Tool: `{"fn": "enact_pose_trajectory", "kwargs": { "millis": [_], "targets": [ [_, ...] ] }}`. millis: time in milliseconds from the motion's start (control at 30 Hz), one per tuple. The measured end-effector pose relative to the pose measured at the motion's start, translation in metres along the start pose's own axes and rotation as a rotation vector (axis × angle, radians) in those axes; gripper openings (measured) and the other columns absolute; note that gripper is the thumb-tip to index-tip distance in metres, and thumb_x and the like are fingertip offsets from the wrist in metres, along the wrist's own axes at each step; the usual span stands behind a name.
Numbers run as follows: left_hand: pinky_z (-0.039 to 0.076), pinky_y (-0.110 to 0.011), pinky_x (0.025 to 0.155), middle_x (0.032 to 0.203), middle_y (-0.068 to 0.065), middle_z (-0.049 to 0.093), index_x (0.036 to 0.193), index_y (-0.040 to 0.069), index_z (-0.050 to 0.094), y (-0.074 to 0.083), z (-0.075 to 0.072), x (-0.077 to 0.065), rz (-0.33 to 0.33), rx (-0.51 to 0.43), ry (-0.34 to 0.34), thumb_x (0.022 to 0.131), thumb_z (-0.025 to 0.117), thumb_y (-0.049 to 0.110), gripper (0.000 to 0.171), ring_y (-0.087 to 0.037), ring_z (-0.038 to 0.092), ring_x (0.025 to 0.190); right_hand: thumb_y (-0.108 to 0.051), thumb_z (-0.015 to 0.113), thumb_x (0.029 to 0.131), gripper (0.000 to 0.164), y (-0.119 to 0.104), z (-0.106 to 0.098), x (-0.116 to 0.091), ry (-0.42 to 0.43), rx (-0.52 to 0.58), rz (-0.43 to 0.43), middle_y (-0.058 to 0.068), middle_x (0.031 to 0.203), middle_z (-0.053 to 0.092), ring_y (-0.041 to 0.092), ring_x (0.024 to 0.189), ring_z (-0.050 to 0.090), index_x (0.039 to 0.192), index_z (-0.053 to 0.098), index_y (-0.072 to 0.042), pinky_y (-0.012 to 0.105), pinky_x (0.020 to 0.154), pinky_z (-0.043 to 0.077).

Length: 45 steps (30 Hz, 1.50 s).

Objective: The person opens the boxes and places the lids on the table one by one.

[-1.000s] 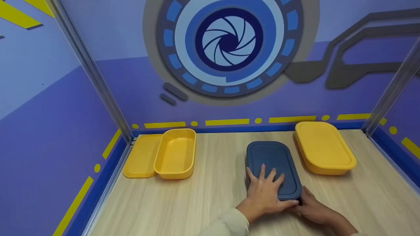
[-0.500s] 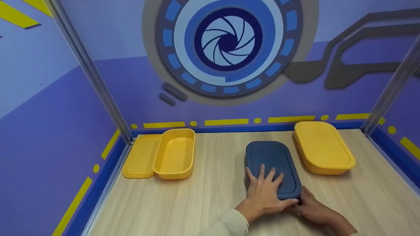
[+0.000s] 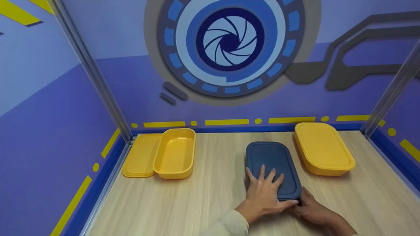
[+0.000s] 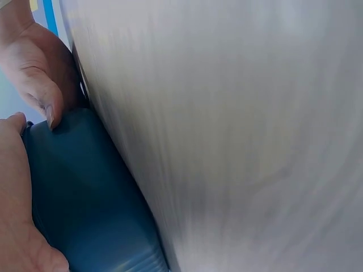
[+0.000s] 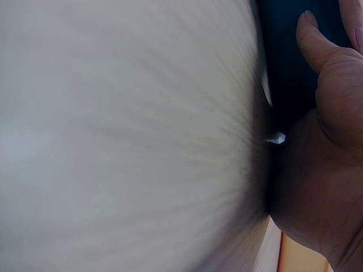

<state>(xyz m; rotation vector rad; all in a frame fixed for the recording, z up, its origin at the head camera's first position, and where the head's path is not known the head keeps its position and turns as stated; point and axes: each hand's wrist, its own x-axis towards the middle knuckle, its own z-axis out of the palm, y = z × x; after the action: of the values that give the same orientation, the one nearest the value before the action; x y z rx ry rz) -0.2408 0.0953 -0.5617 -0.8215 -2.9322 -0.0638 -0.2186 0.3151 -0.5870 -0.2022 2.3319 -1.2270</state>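
Observation:
A dark blue lunch box [image 3: 270,154] with its lid on lies on the table, right of the middle. My left hand [image 3: 262,193] rests on the lid with fingers spread, its thumb reaching along the near edge. My right hand [image 3: 315,208] holds the near right corner, one finger up the long side. In the left wrist view the right thumb [image 4: 52,110] lies against the wall of the box [image 4: 85,187]. The right wrist view shows that thumb [image 5: 315,42] on the dark wall; the other right fingers are mostly hidden there.
A lidded yellow lunch box [image 3: 325,147] stands just right of the blue one. At the far left, an open yellow box [image 3: 175,157] overlaps a loose yellow lid [image 3: 142,157]. Patterned panels [image 3: 229,111] wall in the table's back and sides.

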Motion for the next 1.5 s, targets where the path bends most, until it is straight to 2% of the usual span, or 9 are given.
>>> {"fn": "enact_pose_trajectory", "kwargs": {
  "millis": [300,567,800,1033,1333,1500],
  "targets": [
    [0.028,-0.084,0.116,0.173,0.009,0.040,0.166,0.049,0.030,-0.0004,-0.0012,-0.0002,-0.006,0.003,-0.043,0.085,0.012,0.102,0.098,-0.036,0.033,0.163,-0.044,0.071,0.101,0.113,-0.0006,0.0002,0.0018,-0.006,0.003,0.037,0.025,0.178,-0.008,0.052,0.161,-0.005,0.172,-0.010,-0.011,0.083,0.122,-0.003],
    [0.029,-0.084,0.116,0.173,0.009,0.040,0.166,0.048,0.031,0.0004,-0.0012,-0.0001,0.007,0.018,-0.051,0.085,0.012,0.101,0.098,-0.036,0.034,0.163,-0.042,0.075,0.098,0.117,0.0011,-0.0006,0.0029,-0.015,0.035,0.080,0.025,0.178,-0.014,0.053,0.160,-0.022,0.172,-0.012,-0.014,0.084,0.118,-0.013],
    [0.029,-0.084,0.115,0.173,0.009,0.040,0.165,0.048,0.032,0.0004,-0.0002,-0.0006,0.010,0.049,-0.069,0.085,0.013,0.101,0.099,-0.037,0.033,0.164,-0.038,0.075,0.098,0.115,0.0013,0.0008,0.0024,-0.006,0.031,0.058,0.027,0.178,-0.011,0.054,0.160,-0.019,0.172,-0.009,-0.011,0.084,0.119,-0.010],
    [0.032,-0.083,0.114,0.172,0.009,0.041,0.165,0.048,0.032,0.0014,-0.0010,-0.0002,0.018,0.083,-0.060,0.085,0.014,0.101,0.098,-0.036,0.035,0.163,-0.035,0.072,0.101,0.112,-0.0004,-0.0003,-0.0009,-0.017,0.028,0.008,0.029,0.177,-0.014,0.057,0.159,-0.025,0.171,-0.012,-0.007,0.086,0.117,-0.011],
    [0.030,-0.085,0.114,0.172,0.008,0.041,0.165,0.046,0.033,0.0013,-0.0048,-0.0008,0.019,0.053,-0.071,0.084,0.019,0.103,0.100,-0.037,0.035,0.163,-0.042,0.072,0.101,0.114,-0.0022,0.0004,-0.0006,-0.008,0.000,0.031,0.025,0.179,-0.013,0.056,0.160,-0.023,0.171,-0.012,-0.010,0.085,0.118,-0.010],
    [0.030,-0.086,0.113,0.174,0.006,0.037,0.166,0.045,0.032,0.0051,-0.0074,-0.0006,0.028,0.093,-0.099,0.087,0.020,0.100,0.097,-0.040,0.034,0.163,-0.038,0.072,0.101,0.113,-0.0012,0.0009,-0.0003,-0.011,0.023,0.030,0.026,0.178,-0.015,0.054,0.160,-0.022,0.172,-0.012,-0.011,0.085,0.118,-0.010]
  ]
}}
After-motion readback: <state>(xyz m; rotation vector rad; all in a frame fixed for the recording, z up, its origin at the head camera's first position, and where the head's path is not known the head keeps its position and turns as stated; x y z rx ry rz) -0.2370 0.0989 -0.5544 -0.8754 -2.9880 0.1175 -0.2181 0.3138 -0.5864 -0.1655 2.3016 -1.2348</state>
